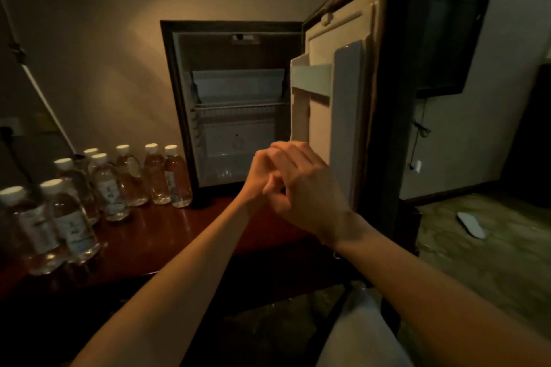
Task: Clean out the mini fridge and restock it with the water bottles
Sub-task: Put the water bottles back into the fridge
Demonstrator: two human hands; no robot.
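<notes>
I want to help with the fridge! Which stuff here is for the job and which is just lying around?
For the job:
mini fridge, door open
water bottles on the wooden table

Just lying around:
dark TV on the wall
white flat thing on the floor
wall socket

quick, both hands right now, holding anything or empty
Left hand: fingers curled against the right hand, no object seen in it.
Right hand: fingers curled over the left, no object seen.
</notes>
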